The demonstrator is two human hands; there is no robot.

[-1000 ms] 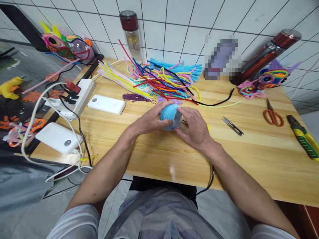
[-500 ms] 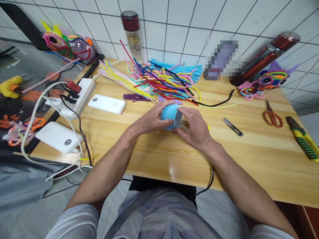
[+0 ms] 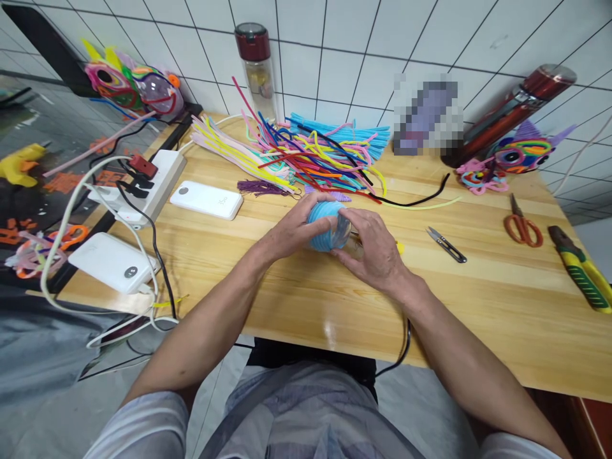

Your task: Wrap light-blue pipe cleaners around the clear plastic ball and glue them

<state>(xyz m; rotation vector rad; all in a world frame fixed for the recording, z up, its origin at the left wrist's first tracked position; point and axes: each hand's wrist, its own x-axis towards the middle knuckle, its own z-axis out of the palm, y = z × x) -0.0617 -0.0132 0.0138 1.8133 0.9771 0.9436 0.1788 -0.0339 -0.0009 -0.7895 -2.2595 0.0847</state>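
Note:
Between my hands is a clear plastic bottle piece wrapped with light-blue pipe cleaners (image 3: 321, 242), lying on its side just above the wooden table. My left hand (image 3: 299, 226) is closed around its wrapped left part, the thumb across the front. My right hand (image 3: 375, 245) grips the bare clear end, thumb below and fingers on top. Partly hidden behind my right hand is a yellow tool (image 3: 400, 247); a black cable comes out below that wrist. A pile of coloured pipe cleaners (image 3: 315, 153) lies just beyond my hands.
To the right lie thread snips (image 3: 447, 245), orange-handled scissors (image 3: 523, 228) and green-yellow pliers (image 3: 581, 271). A power strip (image 3: 155, 188) with cables and two white power banks (image 3: 206, 199) sit left. A glass bottle (image 3: 255, 70), a red flask (image 3: 511, 115) and decorated fish (image 3: 519, 156) stand at the back.
My left thumb has moved up and right across the blue wrapping, and the bottle piece has turned slightly in my hands. The things on the table have not moved.

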